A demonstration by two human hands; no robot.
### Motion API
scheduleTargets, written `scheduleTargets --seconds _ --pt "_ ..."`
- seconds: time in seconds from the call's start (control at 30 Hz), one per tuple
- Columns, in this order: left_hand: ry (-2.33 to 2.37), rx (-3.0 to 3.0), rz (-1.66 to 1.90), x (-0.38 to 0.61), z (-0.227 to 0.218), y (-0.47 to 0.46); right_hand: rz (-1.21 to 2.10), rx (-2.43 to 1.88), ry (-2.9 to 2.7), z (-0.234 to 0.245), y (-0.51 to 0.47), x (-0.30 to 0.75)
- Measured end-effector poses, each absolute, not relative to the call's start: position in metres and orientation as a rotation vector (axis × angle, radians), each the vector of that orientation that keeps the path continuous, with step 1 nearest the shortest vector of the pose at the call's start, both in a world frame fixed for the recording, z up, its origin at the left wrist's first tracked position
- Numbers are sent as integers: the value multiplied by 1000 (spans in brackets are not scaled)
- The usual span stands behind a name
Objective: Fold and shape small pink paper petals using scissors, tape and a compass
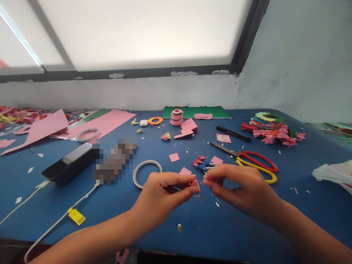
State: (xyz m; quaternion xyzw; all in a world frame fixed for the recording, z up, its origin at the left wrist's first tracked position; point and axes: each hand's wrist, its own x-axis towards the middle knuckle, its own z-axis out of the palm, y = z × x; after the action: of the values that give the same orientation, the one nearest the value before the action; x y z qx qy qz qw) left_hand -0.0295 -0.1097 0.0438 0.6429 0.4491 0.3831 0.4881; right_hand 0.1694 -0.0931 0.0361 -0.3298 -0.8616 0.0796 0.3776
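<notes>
My left hand (162, 194) is closed in a pinch on a small folded pink paper piece (195, 185) just above the blue table (247, 227). My right hand (239, 187) is right beside it, fingers pinched together at the piece's right edge; whether they grip it I cannot tell. Small pink paper squares (185, 171) and folded pink bits (198, 160) lie just beyond my fingers. Red and yellow scissors (247, 159) lie behind my right hand.
A tape ring (137, 172) sits left of my hands, another tape ring (87, 134) farther back. A black power bank (68, 163) with white cables lies at left. Pink sheets (46, 126), a black marker (233, 134), a pile of folded paper shapes (271, 128) and a white bag (334, 172) ring the table.
</notes>
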Motion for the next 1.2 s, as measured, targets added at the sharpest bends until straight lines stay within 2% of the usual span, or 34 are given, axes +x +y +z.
scheduleTargets --seconds 0.1,0.43,0.73,1.2 --pt "1070 1531 923 -29 43 -108 185 -659 -2197 37 -97 166" --pt "999 1540 922 -29 37 -106 89 -650 -2237 27 -95 163" --pt "1017 1289 838 -26 41 -106 -111 -647 -2248 30 -95 157" --pt "984 1162 834 -28 46 -103 15 -648 -2233 33 -98 161"
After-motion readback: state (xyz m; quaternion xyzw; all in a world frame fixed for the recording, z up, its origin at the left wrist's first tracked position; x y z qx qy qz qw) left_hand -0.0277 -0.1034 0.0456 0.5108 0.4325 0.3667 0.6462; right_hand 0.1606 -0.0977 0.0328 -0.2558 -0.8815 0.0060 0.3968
